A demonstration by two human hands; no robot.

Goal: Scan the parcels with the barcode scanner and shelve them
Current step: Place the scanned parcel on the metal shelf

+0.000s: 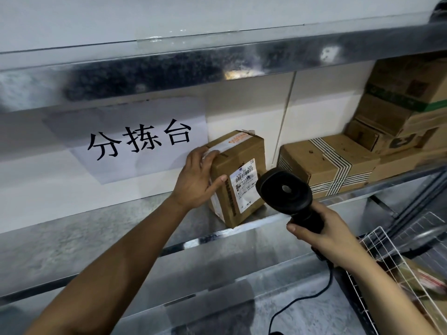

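A brown cardboard parcel (pixel 238 155) with a white shipping label stands upright on the metal shelf (pixel 121 228), near its front edge. My left hand (pixel 197 178) grips the parcel's left side, fingers over the top edge and thumb on the front face. My right hand (pixel 321 234) holds the handle of a black barcode scanner (pixel 285 192), whose head sits just right of the label and in front of the parcel. The scanner's black cable hangs down below my right wrist.
A flat box with striped tape (pixel 324 163) lies to the right on the same shelf, with several stacked cartons (pixel 399 110) behind it. A white paper sign (pixel 135 141) hangs on the back wall. A white wire basket (pixel 396 257) with a package sits at lower right.
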